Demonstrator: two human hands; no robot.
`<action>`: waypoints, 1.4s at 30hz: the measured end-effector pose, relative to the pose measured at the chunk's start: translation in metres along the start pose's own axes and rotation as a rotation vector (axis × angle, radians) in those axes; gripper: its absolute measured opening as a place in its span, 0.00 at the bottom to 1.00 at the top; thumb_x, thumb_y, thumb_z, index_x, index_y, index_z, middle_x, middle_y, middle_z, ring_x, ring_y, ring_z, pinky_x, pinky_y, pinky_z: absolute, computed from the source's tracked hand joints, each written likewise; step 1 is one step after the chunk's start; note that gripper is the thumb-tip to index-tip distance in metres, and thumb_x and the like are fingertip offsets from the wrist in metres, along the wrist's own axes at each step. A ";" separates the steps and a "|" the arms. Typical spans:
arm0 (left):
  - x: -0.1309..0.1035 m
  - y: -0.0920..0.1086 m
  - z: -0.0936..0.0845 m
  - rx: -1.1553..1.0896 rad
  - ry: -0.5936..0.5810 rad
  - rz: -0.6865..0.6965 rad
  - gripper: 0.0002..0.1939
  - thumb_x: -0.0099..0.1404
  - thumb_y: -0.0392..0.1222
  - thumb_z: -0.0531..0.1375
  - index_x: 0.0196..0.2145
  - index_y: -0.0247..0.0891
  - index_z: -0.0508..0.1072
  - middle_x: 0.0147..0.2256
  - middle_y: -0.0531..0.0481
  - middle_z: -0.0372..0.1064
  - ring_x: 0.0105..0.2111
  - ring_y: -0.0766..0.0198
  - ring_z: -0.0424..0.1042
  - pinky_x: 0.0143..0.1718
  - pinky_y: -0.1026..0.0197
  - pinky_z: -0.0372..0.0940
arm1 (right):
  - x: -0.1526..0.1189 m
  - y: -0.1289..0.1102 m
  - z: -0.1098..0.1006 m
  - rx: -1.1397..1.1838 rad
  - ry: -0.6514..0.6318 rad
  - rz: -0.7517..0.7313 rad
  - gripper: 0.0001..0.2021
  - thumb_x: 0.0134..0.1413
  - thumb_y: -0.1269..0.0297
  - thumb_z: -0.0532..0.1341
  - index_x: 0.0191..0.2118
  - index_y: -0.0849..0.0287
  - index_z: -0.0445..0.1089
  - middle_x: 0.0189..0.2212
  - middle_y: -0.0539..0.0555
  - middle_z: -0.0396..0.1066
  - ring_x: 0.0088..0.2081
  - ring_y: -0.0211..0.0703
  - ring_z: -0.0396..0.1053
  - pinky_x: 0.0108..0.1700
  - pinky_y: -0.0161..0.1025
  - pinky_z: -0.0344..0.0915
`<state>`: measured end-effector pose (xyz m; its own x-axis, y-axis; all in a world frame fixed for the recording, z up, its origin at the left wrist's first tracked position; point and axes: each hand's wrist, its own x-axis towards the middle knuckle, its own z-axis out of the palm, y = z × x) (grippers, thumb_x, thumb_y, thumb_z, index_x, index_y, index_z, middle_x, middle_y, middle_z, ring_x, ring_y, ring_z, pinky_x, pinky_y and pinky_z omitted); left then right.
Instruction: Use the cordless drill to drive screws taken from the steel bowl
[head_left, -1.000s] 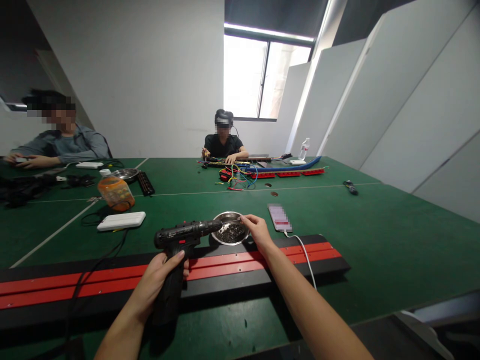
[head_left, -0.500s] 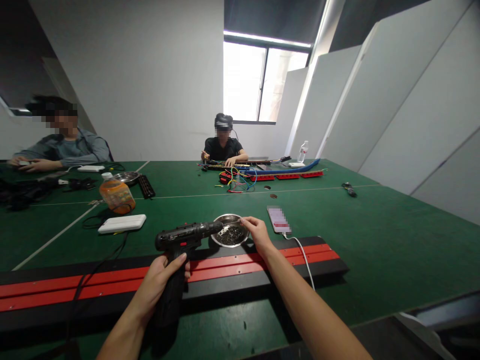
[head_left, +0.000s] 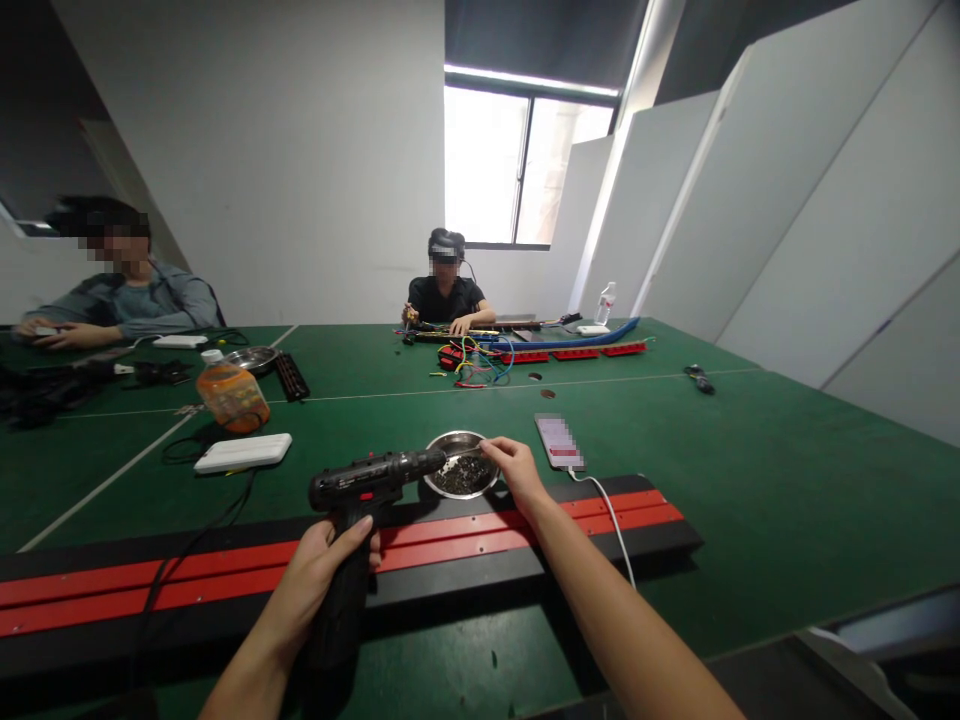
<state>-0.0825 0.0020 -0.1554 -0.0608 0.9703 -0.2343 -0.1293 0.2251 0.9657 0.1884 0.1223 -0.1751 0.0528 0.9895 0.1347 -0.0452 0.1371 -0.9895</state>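
Observation:
My left hand [head_left: 330, 560] is wrapped round the handle of a black cordless drill [head_left: 375, 478], which lies level and points right. A thin bit [head_left: 463, 453] runs from its chuck over a round metal bowl [head_left: 431, 482]. Small dark screws [head_left: 465, 475] cover the bowl's bottom. At the far end of the bit, over the bowl's right rim, the thumb and fingers of my right hand [head_left: 514, 468] are pinched together; what is between them is too small to make out. Below both hands lies a long black bar with red strips [head_left: 450, 530].
A phone [head_left: 559, 440] on a white cable [head_left: 600, 490] lies right of the bowl. To the left are a white power bank [head_left: 244, 453] and an orange bottle [head_left: 232, 395]. Across the green table [head_left: 750, 470] two people sit, one behind coloured wires [head_left: 480, 360].
The view has shifted very slightly. Both hands and the drill keep almost the same pose, with my right fingers still at the bit's tip.

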 end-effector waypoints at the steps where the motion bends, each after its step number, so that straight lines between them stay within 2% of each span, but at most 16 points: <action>1: 0.000 -0.001 0.001 -0.009 0.017 0.010 0.20 0.55 0.53 0.70 0.32 0.31 0.75 0.26 0.44 0.75 0.23 0.63 0.74 0.22 0.65 0.69 | 0.000 0.000 0.000 -0.010 0.003 -0.005 0.16 0.44 0.51 0.68 0.28 0.61 0.77 0.27 0.53 0.75 0.31 0.42 0.68 0.36 0.37 0.61; 6: 0.000 -0.001 0.005 -0.031 0.040 0.004 0.21 0.53 0.54 0.70 0.31 0.31 0.75 0.26 0.44 0.75 0.23 0.63 0.74 0.23 0.64 0.69 | 0.002 0.004 0.002 -0.081 0.022 -0.019 0.16 0.45 0.51 0.67 0.26 0.62 0.75 0.25 0.53 0.73 0.29 0.42 0.66 0.34 0.37 0.60; 12: -0.001 0.000 0.006 -0.048 0.050 -0.011 0.22 0.51 0.54 0.71 0.31 0.31 0.75 0.24 0.45 0.74 0.21 0.62 0.73 0.22 0.63 0.69 | 0.004 0.010 0.001 -0.153 0.036 -0.051 0.19 0.52 0.48 0.62 0.27 0.62 0.75 0.25 0.53 0.72 0.30 0.42 0.65 0.34 0.37 0.59; 28: 0.000 0.001 0.004 -0.007 0.037 -0.013 0.22 0.54 0.54 0.70 0.34 0.31 0.75 0.24 0.45 0.75 0.22 0.63 0.74 0.23 0.64 0.69 | 0.004 0.008 0.003 -0.140 0.041 -0.012 0.20 0.48 0.48 0.64 0.27 0.63 0.75 0.25 0.54 0.73 0.29 0.42 0.66 0.33 0.37 0.60; 34: -0.006 0.002 0.009 0.070 0.054 0.036 0.22 0.55 0.56 0.68 0.31 0.31 0.75 0.24 0.44 0.74 0.23 0.62 0.73 0.23 0.63 0.68 | 0.004 0.006 0.002 -0.111 0.021 -0.021 0.18 0.47 0.49 0.66 0.26 0.62 0.73 0.24 0.52 0.72 0.28 0.41 0.66 0.33 0.36 0.60; 37: -0.010 0.012 0.005 0.172 0.026 0.083 0.22 0.55 0.56 0.68 0.34 0.33 0.74 0.27 0.44 0.75 0.26 0.58 0.75 0.27 0.61 0.69 | 0.005 0.008 0.001 -0.122 0.046 -0.033 0.18 0.48 0.49 0.65 0.27 0.62 0.75 0.25 0.53 0.73 0.29 0.41 0.66 0.34 0.37 0.60; 39: -0.012 0.025 -0.003 0.255 -0.050 0.089 0.21 0.56 0.55 0.68 0.37 0.34 0.74 0.29 0.45 0.75 0.28 0.55 0.75 0.31 0.58 0.70 | 0.006 0.011 0.000 -0.137 0.091 -0.050 0.18 0.50 0.49 0.63 0.29 0.62 0.76 0.27 0.54 0.74 0.30 0.42 0.67 0.36 0.37 0.61; 42: -0.017 0.051 -0.017 0.508 -0.166 0.148 0.18 0.58 0.55 0.66 0.31 0.36 0.75 0.27 0.47 0.75 0.30 0.55 0.74 0.35 0.59 0.68 | 0.008 0.015 0.000 -0.162 0.126 -0.051 0.20 0.53 0.48 0.61 0.29 0.62 0.76 0.27 0.55 0.75 0.30 0.42 0.68 0.35 0.37 0.62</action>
<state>-0.1052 -0.0048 -0.1035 0.1200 0.9866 -0.1107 0.3650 0.0598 0.9291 0.1883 0.1321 -0.1890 0.1757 0.9665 0.1872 0.1216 0.1674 -0.9784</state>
